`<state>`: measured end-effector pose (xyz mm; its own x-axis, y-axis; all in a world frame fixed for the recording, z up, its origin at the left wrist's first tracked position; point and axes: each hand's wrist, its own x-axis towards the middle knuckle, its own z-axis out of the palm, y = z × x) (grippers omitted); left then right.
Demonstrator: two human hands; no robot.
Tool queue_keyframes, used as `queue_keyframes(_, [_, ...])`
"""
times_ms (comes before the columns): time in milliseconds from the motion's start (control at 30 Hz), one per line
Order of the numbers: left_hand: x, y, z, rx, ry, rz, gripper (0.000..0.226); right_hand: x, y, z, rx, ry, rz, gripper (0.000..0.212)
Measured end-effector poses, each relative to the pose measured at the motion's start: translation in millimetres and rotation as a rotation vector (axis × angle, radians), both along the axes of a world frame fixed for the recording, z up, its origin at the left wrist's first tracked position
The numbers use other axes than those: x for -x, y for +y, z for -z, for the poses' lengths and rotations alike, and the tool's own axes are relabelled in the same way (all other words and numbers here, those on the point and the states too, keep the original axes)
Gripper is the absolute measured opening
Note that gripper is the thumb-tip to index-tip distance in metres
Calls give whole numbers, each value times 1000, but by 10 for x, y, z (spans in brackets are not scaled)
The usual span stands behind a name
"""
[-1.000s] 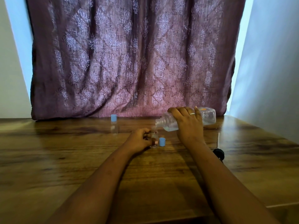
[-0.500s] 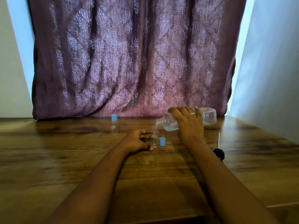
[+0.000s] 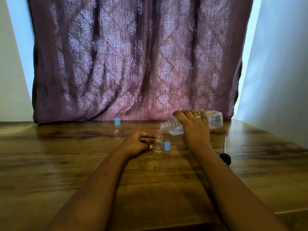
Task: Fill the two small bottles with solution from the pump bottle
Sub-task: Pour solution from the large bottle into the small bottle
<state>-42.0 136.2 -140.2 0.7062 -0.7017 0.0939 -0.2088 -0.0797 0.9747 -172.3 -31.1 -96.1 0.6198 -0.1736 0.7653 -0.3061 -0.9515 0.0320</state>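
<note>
On the table [image 3: 66, 164], near the middle, stands an open bottle [image 3: 158, 143], small and clear, upright, with a loose blue cap [image 3: 167, 146] just beside it on the right. The left hand [image 3: 138, 144] rests on the wood to its left, fingers loosely bent and holding nothing, their tips just beside the glass; whether they touch it cannot be told. The right hand [image 3: 195, 129] is wrapped over the pump bottle [image 3: 215, 121], gripping it from above with a ring [image 3: 198, 117] showing on one finger. That bottle is tipped almost onto its side, its open neck pointing left and down, right above the open bottle's mouth, with a little clear solution pooled near its shoulder. Any stream is too faint to see. A capped bottle [image 3: 117, 129] stands well apart, farther back and left, near the purple curtain [image 3: 133, 64]. A black pump head [image 3: 225, 158] with its pale tube lies on the table right of the right forearm.
</note>
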Motion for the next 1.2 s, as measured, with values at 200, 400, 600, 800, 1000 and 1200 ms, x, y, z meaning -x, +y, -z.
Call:
queue_keyframes(200, [31, -2, -12, 19, 2, -13, 37, 3, -5, -3, 0, 11, 2, 56])
queue_keyframes(400, [44, -1, -17, 12, -13, -20, 36, 0, 0, -1, 8, 0, 7, 56])
queue_keyframes(600, [51, 2, -22, 7, -21, -22, 37, -12, 2, 10, 12, -9, 9, 56])
queue_keyframes(800, [30, -3, -6, 1, -35, -30, 38, -13, 2, 0, -1, -3, 7, 50])
queue_keyframes(1000, [30, -12, 1, 9, -43, -23, 39, 5, -1, -2, -13, 0, 3, 46])
queue_keyframes(1200, [61, -14, -12, -2, -49, -30, 37, 1, 5, -4, -2, 2, 8, 52])
